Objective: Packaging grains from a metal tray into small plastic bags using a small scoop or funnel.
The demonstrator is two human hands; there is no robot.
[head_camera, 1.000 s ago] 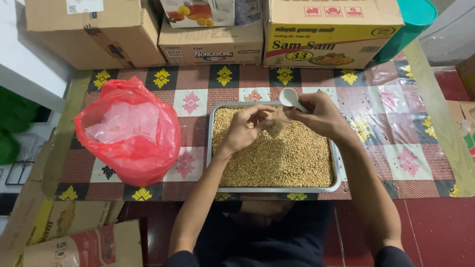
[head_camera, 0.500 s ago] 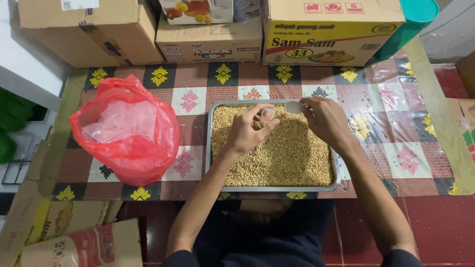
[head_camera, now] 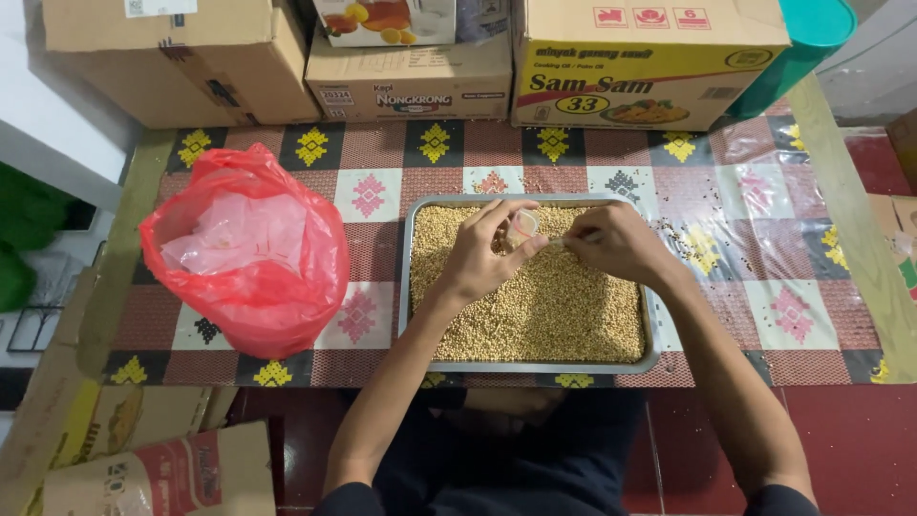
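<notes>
- Up at the far end of the tray (head_camera: 650, 336), the left hand (head_camera: 482, 256) pinches a small clear cup (head_camera: 522, 227) between thumb and fingers; the grip is closed on the cup's rim and side.
- Just beside it, the right hand (head_camera: 619, 244) is curled with its fingers drawn together toward the cup; a thin pale handle pokes out between the two hands, and the grip seems closed on it, though what it belongs to is hidden.
- Both forearms reach up from the bottom edge and bend inward, so the hands nearly meet over the grain (head_camera: 544, 306).
- What the cup holds is too small to make out, and the right fingertips are hidden behind the hand's own back.
- Grain fills the tray in an even tan layer of small round kernels; a few lie scattered on the cloth (head_camera: 755, 248) to the right.
- The tray is a shallow grey metal rectangle on the patterned bench cloth.
- A red bag (head_camera: 250, 253) stands open to the left, well apart from the hands.
- Cardboard boxes (head_camera: 411, 72) line the far edge, their tops cut off by the frame.
</notes>
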